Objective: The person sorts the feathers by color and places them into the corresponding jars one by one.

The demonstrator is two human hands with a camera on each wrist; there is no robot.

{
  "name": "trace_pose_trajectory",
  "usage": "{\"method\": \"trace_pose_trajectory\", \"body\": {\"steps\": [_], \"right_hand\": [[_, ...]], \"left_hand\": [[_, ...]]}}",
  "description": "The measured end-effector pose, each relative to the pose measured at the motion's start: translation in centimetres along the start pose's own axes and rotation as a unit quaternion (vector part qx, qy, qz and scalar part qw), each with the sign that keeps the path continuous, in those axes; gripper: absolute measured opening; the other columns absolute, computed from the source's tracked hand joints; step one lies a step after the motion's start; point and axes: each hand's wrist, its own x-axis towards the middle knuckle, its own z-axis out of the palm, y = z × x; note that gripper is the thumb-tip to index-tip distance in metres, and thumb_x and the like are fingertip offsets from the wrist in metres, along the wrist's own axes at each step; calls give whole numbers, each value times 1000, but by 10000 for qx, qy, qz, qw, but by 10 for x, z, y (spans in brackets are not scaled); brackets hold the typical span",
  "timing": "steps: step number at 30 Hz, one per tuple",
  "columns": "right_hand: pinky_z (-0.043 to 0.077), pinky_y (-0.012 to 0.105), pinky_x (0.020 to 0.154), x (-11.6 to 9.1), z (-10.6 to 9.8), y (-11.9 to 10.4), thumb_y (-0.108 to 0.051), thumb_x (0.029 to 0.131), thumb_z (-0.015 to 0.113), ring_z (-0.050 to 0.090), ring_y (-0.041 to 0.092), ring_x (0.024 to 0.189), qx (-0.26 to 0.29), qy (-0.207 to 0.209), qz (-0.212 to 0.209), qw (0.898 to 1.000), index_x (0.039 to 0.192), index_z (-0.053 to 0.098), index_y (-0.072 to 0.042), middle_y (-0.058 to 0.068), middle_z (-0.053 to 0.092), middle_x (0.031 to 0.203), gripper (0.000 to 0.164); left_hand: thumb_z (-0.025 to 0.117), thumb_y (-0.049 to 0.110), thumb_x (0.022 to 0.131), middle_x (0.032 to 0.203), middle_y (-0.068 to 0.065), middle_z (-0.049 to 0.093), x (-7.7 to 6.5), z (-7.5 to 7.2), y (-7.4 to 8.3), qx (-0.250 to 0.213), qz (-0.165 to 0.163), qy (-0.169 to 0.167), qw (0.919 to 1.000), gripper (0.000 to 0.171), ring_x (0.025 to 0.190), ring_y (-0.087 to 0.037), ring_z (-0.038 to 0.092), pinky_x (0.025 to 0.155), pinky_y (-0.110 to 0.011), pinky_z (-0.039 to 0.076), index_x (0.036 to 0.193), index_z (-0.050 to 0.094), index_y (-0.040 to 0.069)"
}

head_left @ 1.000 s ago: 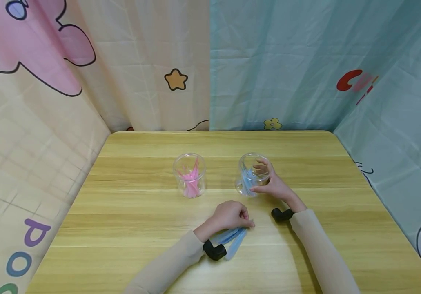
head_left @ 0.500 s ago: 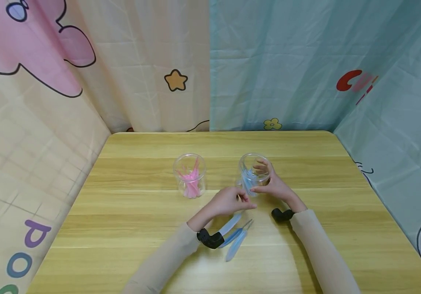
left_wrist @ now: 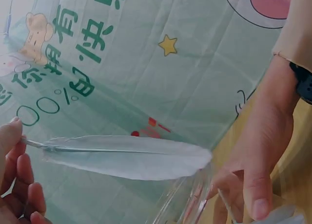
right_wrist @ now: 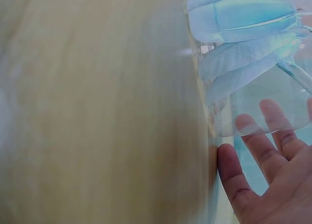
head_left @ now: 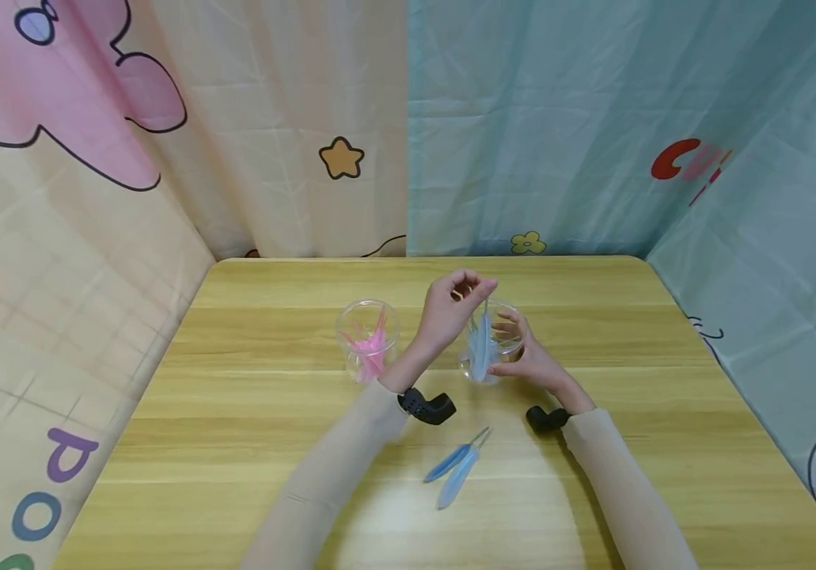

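My left hand (head_left: 450, 307) is raised over the rim of the right-hand clear jar (head_left: 465, 362), pinching the bare quill of a pale blue feather (left_wrist: 126, 158) between thumb and fingertips. In the head view the feather hangs vane-down at the jar's mouth, overlapping the blue feathers inside (right_wrist: 248, 19). Around the right side of this jar my right hand (head_left: 532, 358) holds it, thumb in front and fingers behind the glass. Two more blue feathers, a darker one (head_left: 448, 463) and a lighter one (head_left: 458, 480), lie on the table with quills pointing away from me.
A second clear jar (head_left: 344, 336) stands to the left with pink feathers (head_left: 372, 348) in it, close to my left forearm. The wooden table (head_left: 237, 412) is bounded by printed curtains (head_left: 521, 119) at the back and sides. Black cameras sit on both wrists.
My left hand has picked a blue feather off the table and lifted it away from me, up to the right-hand jar's mouth. My right hand has stayed on that jar.
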Motion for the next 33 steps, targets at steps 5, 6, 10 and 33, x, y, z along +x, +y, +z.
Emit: {"method": "trace_pose_trajectory", "body": {"steps": [5, 6, 10, 33], "right_hand": [[27, 64, 97, 4, -2, 18, -6, 74, 81, 31, 41, 127, -151, 138, 161, 9997, 145, 15, -20, 23, 31, 140, 98], [27, 64, 97, 4, -1, 20, -8, 74, 81, 32, 40, 126, -183, 153, 187, 9995, 144, 16, -23, 22, 31, 139, 97], [27, 63, 98, 4, 1, 21, -13, 73, 83, 32, 38, 126, -155, 158, 244, 9995, 143, 18, -29, 20, 32, 138, 97], [28, 61, 98, -1, 2, -7, -2, 75, 78, 31, 45, 126, -143, -12, -36, 9999, 143, 14, -1, 29, 32, 140, 94]], "left_hand": [[65, 17, 92, 77, 2, 57, 20, 10, -9, -553, 280, 989, 9932, 14, 69, -11, 47, 62, -22, 36, 90, 63, 3], [64, 15, 91, 77, 1, 57, 22, 12, -12, -623, 329, 1141, 9910, 13, 68, -11, 46, 62, -21, 35, 90, 63, 1], [65, 11, 90, 79, -2, 57, 24, 19, -25, -644, 429, 1497, 9857, 13, 69, -12, 44, 61, -22, 33, 91, 63, -2], [71, 9, 84, 69, -2, 51, -51, -4, -61, 574, 795, -368, 9945, 12, 63, -14, 44, 56, -22, 35, 78, 61, 6]]}}
